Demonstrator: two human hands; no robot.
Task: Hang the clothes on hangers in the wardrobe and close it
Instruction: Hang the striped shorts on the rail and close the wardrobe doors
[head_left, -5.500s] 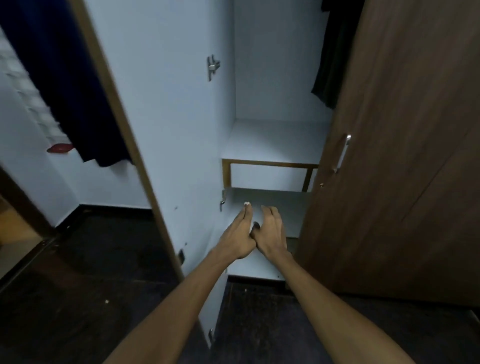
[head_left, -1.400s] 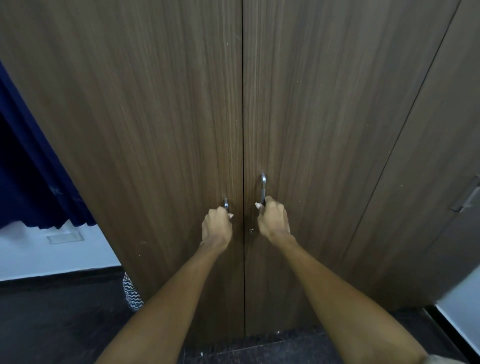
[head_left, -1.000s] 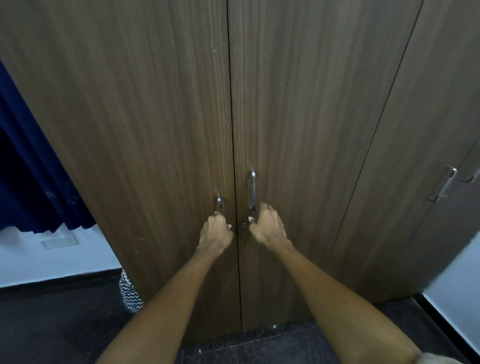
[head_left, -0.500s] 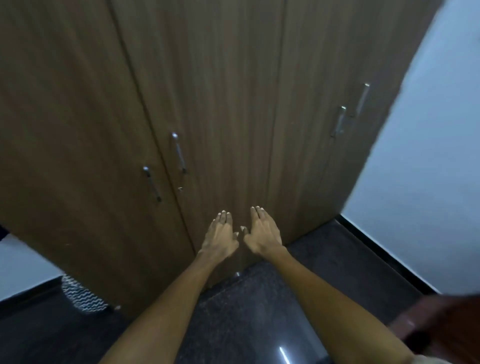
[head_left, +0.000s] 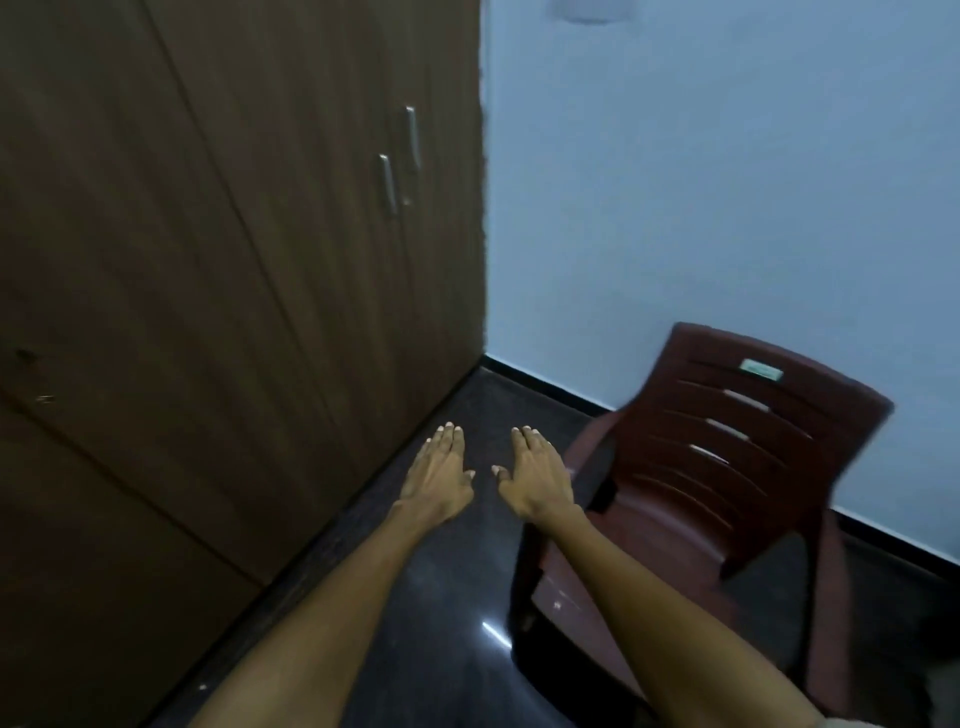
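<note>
The brown wooden wardrobe (head_left: 218, 270) fills the left of the view with all its doors closed. Two metal handles (head_left: 400, 161) show on its far pair of doors. My left hand (head_left: 439, 475) and my right hand (head_left: 535, 475) are stretched out side by side over the dark floor, palms down, fingers straight, holding nothing. Both hands are clear of the wardrobe. No clothes or hangers are in view.
A dark red plastic chair (head_left: 727, 467) stands at the right, close to my right forearm, against the pale blue wall (head_left: 727, 182). Glossy black floor (head_left: 426, 623) runs between wardrobe and chair.
The wardrobe doors went from open to closed, with both hands on the handles. My hands then let go and straightened, and the view swung right to the chair.
</note>
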